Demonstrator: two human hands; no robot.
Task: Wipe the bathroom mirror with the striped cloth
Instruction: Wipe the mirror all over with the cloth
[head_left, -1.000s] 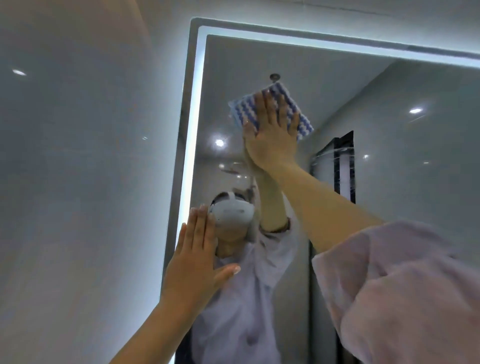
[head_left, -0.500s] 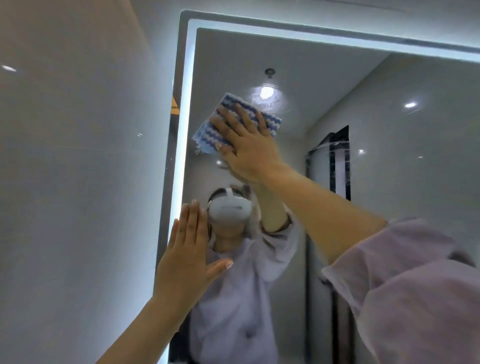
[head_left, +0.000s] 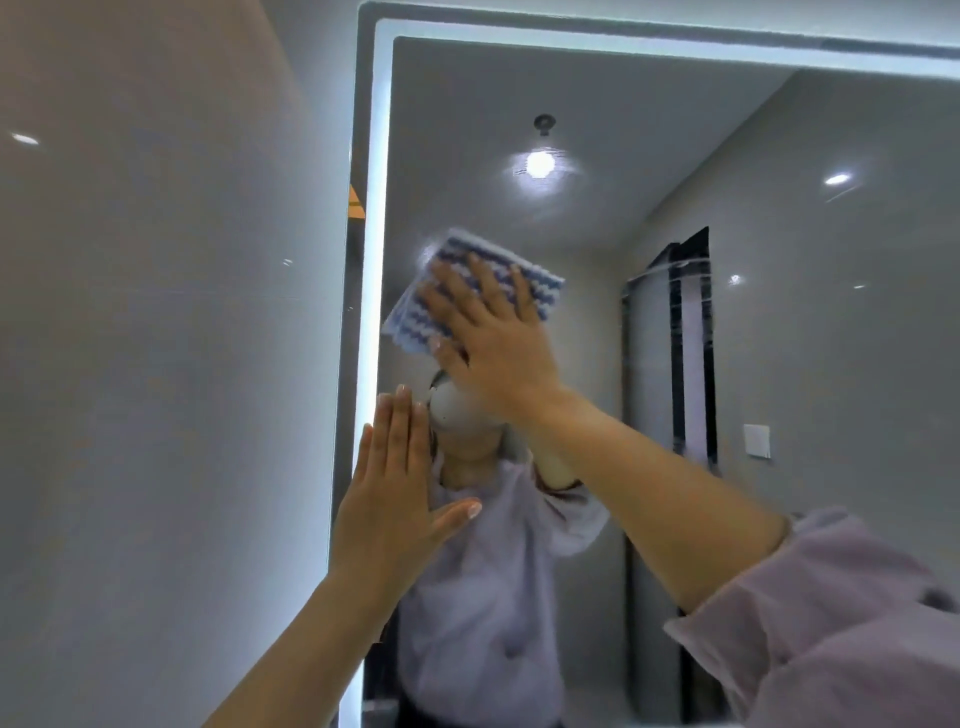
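The bathroom mirror (head_left: 597, 93) fills the upper right of the view, with a lit strip along its left and top edges. A blue-and-white striped cloth (head_left: 457, 260) lies flat on the glass near the left edge. My right hand (head_left: 493, 338) presses it against the mirror with straight, spread fingers. Lower down, my left hand (head_left: 400, 499) rests flat on the glass beside the lit strip, fingers straight and together, thumb out. The mirror reflects a person in a pale shirt with a white headset.
A glossy grey tiled wall (head_left: 156, 364) adjoins the mirror's left edge. The glass reflects a ceiling light (head_left: 540, 163), a dark shower frame (head_left: 691, 343) and a white wall switch (head_left: 757, 440). My pale sleeve (head_left: 831, 623) fills the lower right.
My right hand has slid the cloth down and to the left, from near the ceiling light's reflection to the mirror's left edge. My left hand has stayed flat on the glass.
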